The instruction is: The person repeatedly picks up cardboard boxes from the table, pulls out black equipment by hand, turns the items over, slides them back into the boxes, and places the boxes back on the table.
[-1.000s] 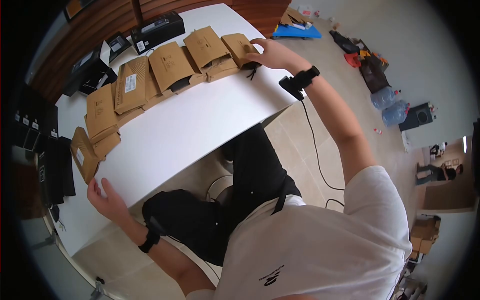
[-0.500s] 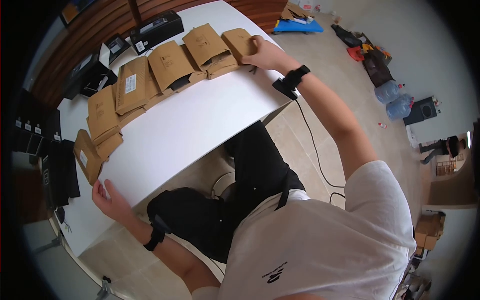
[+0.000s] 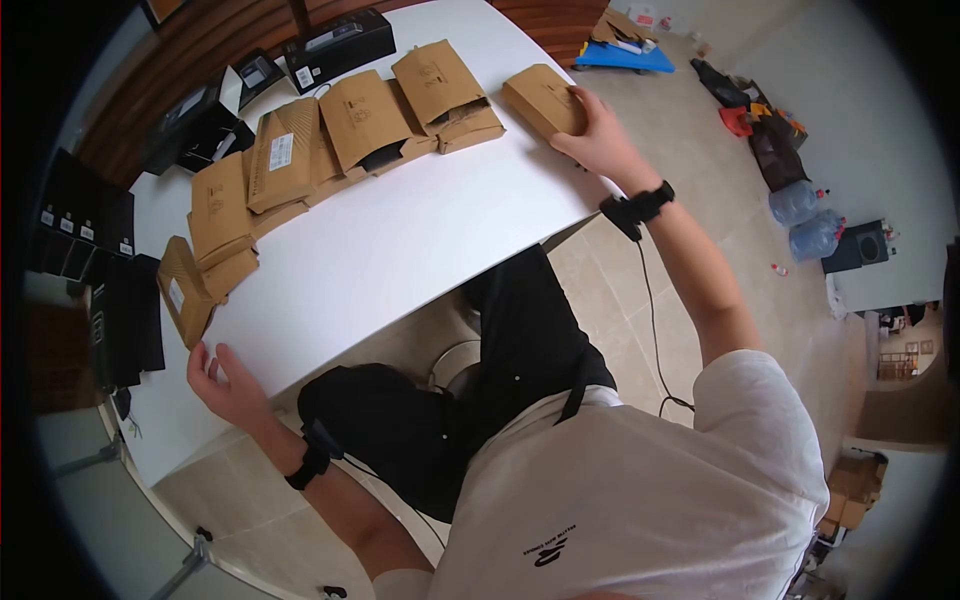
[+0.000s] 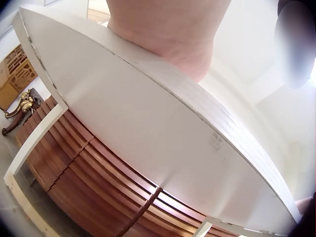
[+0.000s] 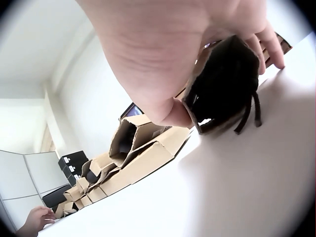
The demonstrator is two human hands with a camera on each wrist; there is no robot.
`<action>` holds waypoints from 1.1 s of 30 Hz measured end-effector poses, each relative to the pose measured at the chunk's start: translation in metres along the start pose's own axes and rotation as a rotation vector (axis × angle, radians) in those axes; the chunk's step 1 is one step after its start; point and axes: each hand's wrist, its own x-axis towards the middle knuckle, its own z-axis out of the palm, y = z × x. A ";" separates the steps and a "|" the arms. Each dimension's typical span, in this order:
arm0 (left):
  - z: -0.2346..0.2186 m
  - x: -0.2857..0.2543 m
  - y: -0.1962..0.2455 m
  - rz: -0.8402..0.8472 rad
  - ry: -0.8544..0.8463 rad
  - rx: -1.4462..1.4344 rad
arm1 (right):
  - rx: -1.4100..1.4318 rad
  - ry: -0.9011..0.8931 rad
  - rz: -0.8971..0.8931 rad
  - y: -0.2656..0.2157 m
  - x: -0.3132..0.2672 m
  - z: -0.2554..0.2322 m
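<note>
My right hand (image 3: 608, 145) grips a small brown cardboard box (image 3: 540, 93) by its sides near the table's right end, with thumb and fingers on opposite sides. In the right wrist view the near end of this box (image 5: 227, 81) gapes dark, and two short dark cable ends (image 5: 257, 109) stick out onto the tabletop. A gap separates it from a row of overlapping cardboard boxes (image 3: 365, 120). At the row's left end a tilted box (image 3: 180, 295) leans with a white label. My left hand (image 3: 230, 388) rests near its lower corner, fingers loosely bent and holding nothing.
Black boxes (image 3: 345, 48) stand along the back of the white table (image 3: 330, 270), and more black boxes (image 3: 125, 330) stand at its left. The near table edge runs diagonally before my lap. A cable (image 3: 652, 320) hangs from my right wrist camera.
My right hand has moved the end box to the right, away from the row, opening a gap on the tabletop. The left hand has stayed beside the leftmost box.
</note>
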 end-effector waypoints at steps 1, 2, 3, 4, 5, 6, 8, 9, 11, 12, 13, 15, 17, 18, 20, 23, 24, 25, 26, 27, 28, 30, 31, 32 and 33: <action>-0.002 -0.002 -0.003 0.000 0.008 0.004 | 0.008 0.039 -0.047 0.008 -0.002 -0.003; -0.005 -0.006 -0.009 -0.032 0.005 -0.071 | 0.043 0.052 -0.105 0.017 -0.007 -0.010; -0.009 -0.008 -0.012 -0.065 0.008 -0.142 | 0.081 0.061 -0.167 0.019 -0.016 -0.015; -0.012 -0.012 -0.006 -0.069 0.028 -0.128 | 0.188 0.012 -0.145 0.004 -0.029 -0.026; -0.015 -0.023 0.010 0.011 -0.041 -0.286 | 0.294 -0.045 -0.120 -0.020 -0.044 -0.042; -0.018 -0.038 0.029 0.086 -0.119 -0.437 | 0.317 -0.108 -0.102 -0.038 -0.056 -0.053; -0.007 -0.060 0.073 0.046 -0.327 -0.721 | 0.323 -0.257 -0.269 -0.063 -0.067 -0.066; 0.000 -0.064 0.102 -0.039 -0.477 -0.741 | 0.330 -0.282 -0.271 -0.076 -0.070 -0.068; 0.019 -0.063 0.133 -0.252 -0.753 -0.879 | 0.232 -0.448 -0.542 -0.103 -0.074 -0.060; 0.028 -0.060 0.138 -0.379 -0.877 -0.995 | 0.244 -0.461 -0.549 -0.113 -0.077 -0.049; 0.038 -0.059 0.144 -0.451 -0.910 -1.078 | 0.274 -0.514 -0.640 -0.123 -0.079 -0.038; 0.047 -0.058 0.147 -0.517 -0.940 -1.155 | 0.299 -0.575 -0.749 -0.142 -0.084 -0.018; 0.051 -0.057 0.144 -0.527 -1.006 -1.048 | 0.292 -0.639 -0.759 -0.154 -0.085 -0.004; 0.053 -0.056 0.140 -0.525 -1.005 -1.040 | 0.300 -0.638 -0.761 -0.156 -0.083 0.003; 0.056 -0.051 0.124 -0.541 -0.928 -1.000 | 0.433 -0.623 -0.717 -0.154 -0.078 0.019; 0.060 -0.043 0.106 -0.500 -0.852 -0.993 | 0.551 -0.624 -0.549 -0.142 -0.071 0.036; 0.061 -0.041 0.102 -0.514 -0.792 -1.060 | 0.668 -0.651 -0.420 -0.135 -0.068 0.047; 0.060 -0.040 0.100 -0.527 -0.787 -1.091 | 0.800 -0.711 -0.329 -0.129 -0.065 0.056; 0.061 -0.039 0.099 -0.524 -0.782 -1.090 | 0.802 -0.713 -0.335 -0.124 -0.065 0.065; 0.061 -0.040 0.099 -0.524 -0.782 -1.128 | 0.960 -0.760 -0.317 -0.122 -0.065 0.071; 0.062 -0.041 0.100 -0.528 -0.782 -1.166 | 1.119 -0.808 -0.293 -0.120 -0.066 0.075; 0.062 -0.047 0.103 -0.517 -0.766 -1.134 | 1.188 -0.850 -0.217 -0.118 -0.072 0.081; 0.061 -0.049 0.104 -0.498 -0.756 -1.105 | 1.149 -0.838 -0.232 -0.119 -0.074 0.082; 0.060 -0.050 0.104 -0.504 -0.750 -1.095 | 1.109 -0.822 -0.249 -0.120 -0.075 0.085; 0.059 -0.051 0.104 -0.497 -0.760 -1.039 | 1.115 -0.828 -0.247 -0.121 -0.076 0.088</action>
